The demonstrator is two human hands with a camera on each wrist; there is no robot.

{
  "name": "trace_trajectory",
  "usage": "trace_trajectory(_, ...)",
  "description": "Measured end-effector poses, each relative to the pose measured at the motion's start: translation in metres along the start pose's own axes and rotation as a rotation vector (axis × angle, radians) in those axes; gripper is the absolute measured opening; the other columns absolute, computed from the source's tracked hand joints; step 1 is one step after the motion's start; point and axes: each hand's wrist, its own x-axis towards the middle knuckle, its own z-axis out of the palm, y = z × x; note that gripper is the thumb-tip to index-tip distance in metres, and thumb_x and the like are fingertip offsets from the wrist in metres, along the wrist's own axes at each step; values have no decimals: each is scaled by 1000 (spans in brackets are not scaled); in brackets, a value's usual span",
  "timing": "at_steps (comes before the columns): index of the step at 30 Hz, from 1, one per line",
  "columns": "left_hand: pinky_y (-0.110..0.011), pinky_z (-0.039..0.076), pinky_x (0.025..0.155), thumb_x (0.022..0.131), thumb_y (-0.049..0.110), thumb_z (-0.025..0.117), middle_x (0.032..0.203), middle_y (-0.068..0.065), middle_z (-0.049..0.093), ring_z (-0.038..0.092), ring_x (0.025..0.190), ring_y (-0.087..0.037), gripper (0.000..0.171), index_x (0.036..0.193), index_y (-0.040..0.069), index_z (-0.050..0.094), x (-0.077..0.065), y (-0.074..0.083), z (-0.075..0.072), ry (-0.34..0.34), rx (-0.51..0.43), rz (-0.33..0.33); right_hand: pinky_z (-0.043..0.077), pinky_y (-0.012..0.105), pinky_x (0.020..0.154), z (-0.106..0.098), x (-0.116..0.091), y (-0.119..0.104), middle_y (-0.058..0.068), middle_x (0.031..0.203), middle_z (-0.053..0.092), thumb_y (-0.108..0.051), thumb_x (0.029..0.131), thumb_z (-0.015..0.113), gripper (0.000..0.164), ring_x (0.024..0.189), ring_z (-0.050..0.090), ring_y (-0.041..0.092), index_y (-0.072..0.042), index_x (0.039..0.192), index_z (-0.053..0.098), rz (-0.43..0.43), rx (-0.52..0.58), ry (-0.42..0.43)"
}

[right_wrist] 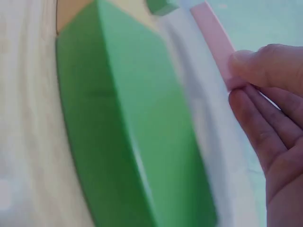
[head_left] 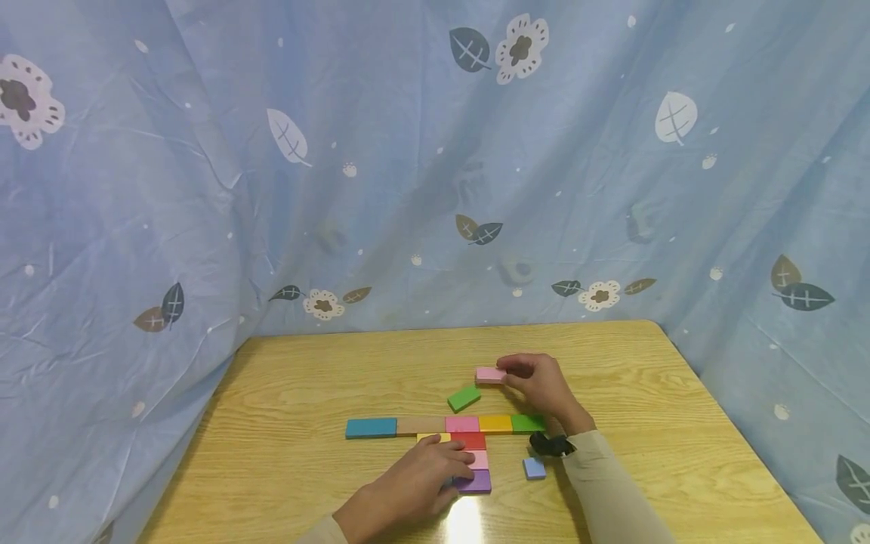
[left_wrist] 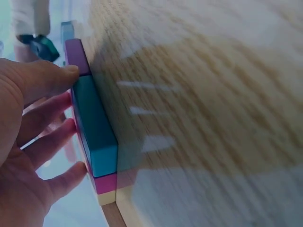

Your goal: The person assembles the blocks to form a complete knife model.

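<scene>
My right hand [head_left: 544,384] pinches one end of a pale pink block [head_left: 488,375] between thumb and fingers, toward the back of the table. Just in front of that block lies a loose green block [head_left: 464,398]. My left hand [head_left: 416,477] rests over a patch of flat blocks, its fingers spread and fairly straight. Beneath or beside it show a red block [head_left: 469,440], a light pink block [head_left: 479,459] and a purple block [head_left: 474,482]. In the left wrist view the thumb touches near the joint of the purple block and a teal block [left_wrist: 97,127].
Behind the patch runs a row with a blue block [head_left: 371,428], a tan block [head_left: 421,426], a pink block [head_left: 462,425], an orange block [head_left: 495,425] and a green block [head_left: 527,424]. A small light-blue block [head_left: 534,468] lies right. A patterned curtain [head_left: 381,151] surrounds the table [head_left: 292,378].
</scene>
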Motion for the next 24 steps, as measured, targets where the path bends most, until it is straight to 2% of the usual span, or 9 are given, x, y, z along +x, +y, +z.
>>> trace_trajectory(3, -61, 54, 117, 99, 18, 78, 144, 9, 73, 65, 142, -18, 27, 125, 25, 83, -1, 0, 0, 21, 3, 10, 64, 19, 91, -10, -16, -2, 10, 119, 83, -4, 96, 83, 28, 109, 81, 27, -1, 124, 81, -3, 9, 33)
trace_trajectory(9, -62, 54, 117, 99, 17, 78, 143, 8, 73, 65, 142, -19, 28, 125, 24, 83, -1, -1, 1, 37, -12, 7, 64, 18, 90, -29, -57, -11, 8, 121, 83, -6, 98, 82, 26, 110, 81, 24, -5, 125, 82, 12, 1, 94)
trace_trajectory(15, -61, 53, 118, 98, 16, 78, 143, 9, 73, 65, 142, -19, 29, 126, 24, 83, -1, -1, 3, 34, -24, -6, 65, 17, 87, -46, -95, -21, 7, 120, 83, -6, 98, 82, 27, 108, 80, 13, -6, 124, 82, 39, -24, 147)
trace_trajectory(19, -60, 52, 120, 98, 16, 79, 144, 9, 73, 64, 144, -19, 31, 128, 24, 82, -1, -1, 2, 21, -36, -18, 65, 16, 88, -52, -112, -26, 8, 119, 83, -5, 97, 82, 27, 108, 77, 3, -7, 124, 82, 50, -46, 161)
trace_trajectory(24, -61, 52, 120, 99, 17, 79, 144, 10, 72, 63, 144, -19, 30, 128, 25, 82, -1, 0, 2, 11, -44, -20, 64, 16, 91, -49, -122, -32, 8, 119, 83, -4, 97, 82, 26, 111, 75, 0, -5, 124, 82, 26, -19, 138)
